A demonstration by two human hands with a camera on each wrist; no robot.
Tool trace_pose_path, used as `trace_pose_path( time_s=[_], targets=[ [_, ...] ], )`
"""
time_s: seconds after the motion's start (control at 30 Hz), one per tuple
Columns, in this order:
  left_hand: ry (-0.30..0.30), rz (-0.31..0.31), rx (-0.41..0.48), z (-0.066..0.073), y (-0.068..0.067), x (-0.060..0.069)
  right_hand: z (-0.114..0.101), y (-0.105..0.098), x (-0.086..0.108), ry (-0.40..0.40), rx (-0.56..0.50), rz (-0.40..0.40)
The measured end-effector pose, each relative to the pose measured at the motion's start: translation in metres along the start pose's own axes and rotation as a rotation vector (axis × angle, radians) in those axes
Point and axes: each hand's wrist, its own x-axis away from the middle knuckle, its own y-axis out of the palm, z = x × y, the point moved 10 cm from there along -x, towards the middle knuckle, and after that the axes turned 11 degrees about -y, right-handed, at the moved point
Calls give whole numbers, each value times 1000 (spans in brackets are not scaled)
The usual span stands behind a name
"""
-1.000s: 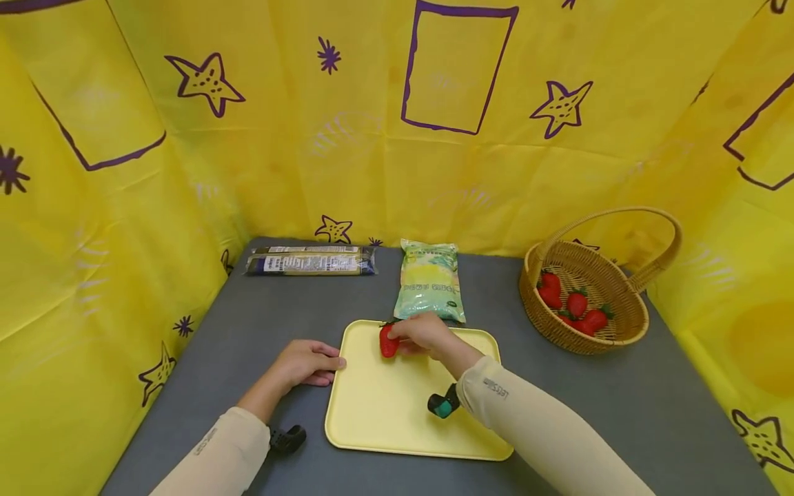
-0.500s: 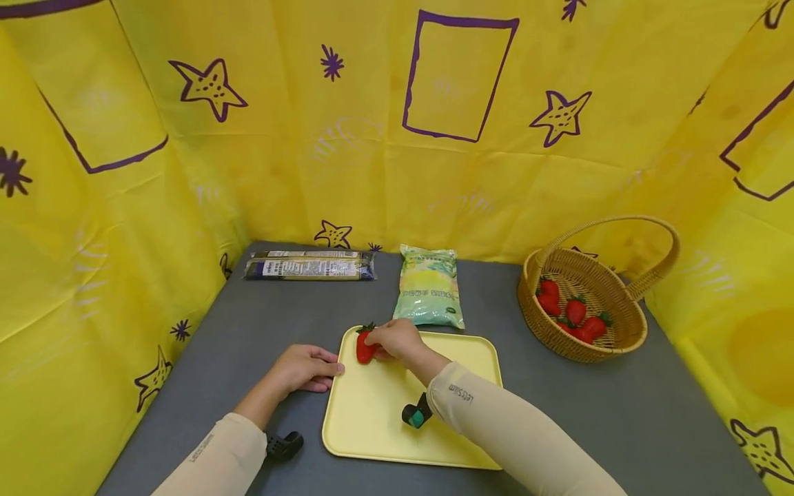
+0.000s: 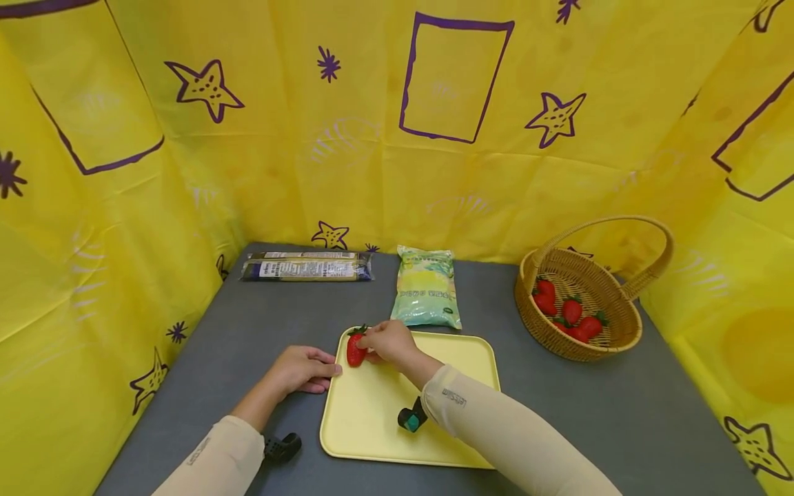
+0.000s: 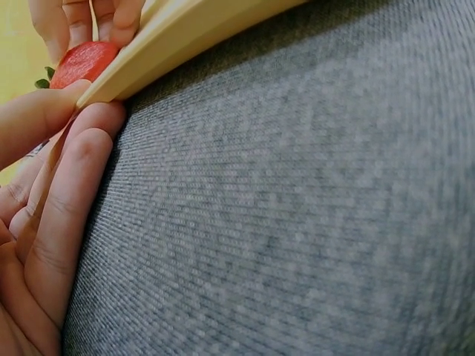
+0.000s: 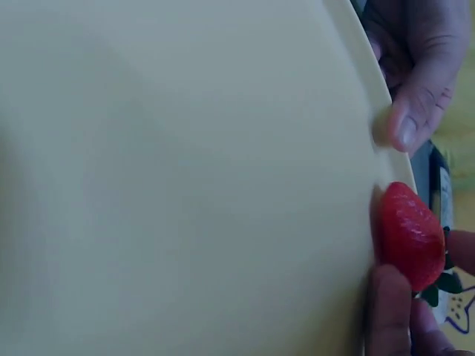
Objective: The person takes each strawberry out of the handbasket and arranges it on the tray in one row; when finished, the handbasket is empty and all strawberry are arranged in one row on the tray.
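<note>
A red strawberry [image 3: 355, 350] with green leaves is at the far left corner of the yellow tray [image 3: 372, 427]. The right hand [image 3: 392, 343] pinches it between thumb and fingers, as the strawberry [image 5: 413, 236] in the right wrist view also shows. At the tray's left edge, the left hand [image 3: 299, 370] grips the rim; in the left wrist view the thumb of the left hand [image 4: 56, 170] lies on top and the fingers lie below the rim. Several other strawberries [image 3: 572, 311] lie in a wicker basket [image 3: 577, 348] at the right.
Behind the tray lies a green and yellow packet [image 3: 426, 288]. Two long clear-wrapped packages [image 3: 307, 269] lie at the back left of the grey table [image 3: 298, 317]. A yellow patterned cloth [image 3: 279, 179] hangs around the back and sides.
The right hand has moved left over the tray with the strawberry, to the far left corner. The left hand has stayed at the tray's left edge.
</note>
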Motion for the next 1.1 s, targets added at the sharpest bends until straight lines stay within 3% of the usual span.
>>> trace_pose_path(
  time_s=[0.13,0.27,0.43,0.57,0.63,0.7,0.8,0.9,1.1],
  targets=[
    [-3,4,-17,0,-2,-1,-9,-20,3,-16,87,-20],
    [-4,9,-31,1,-4,-1,-36,-60,9,-56,100,-89],
    [-6,3,-13,1,-5,-1,-74,-140,21,-121,129,-302],
    [-3,6,-6,2,-6,-1,-82,-220,24,-120,119,-458],
    [-1,8,-7,4,-7,0,-76,-262,17,-86,79,-460],
    [1,8,-7,5,-7,-1,-64,-303,4,-56,34,-410],
    [0,-1,-8,5,-5,-2,-34,-350,-15,-2,-39,-342],
    [-5,-13,-15,3,-2,-3,3,-376,-29,64,-87,-308],
    [2,-28,-19,2,2,-2,55,-399,-42,186,-212,-189]
  ],
)
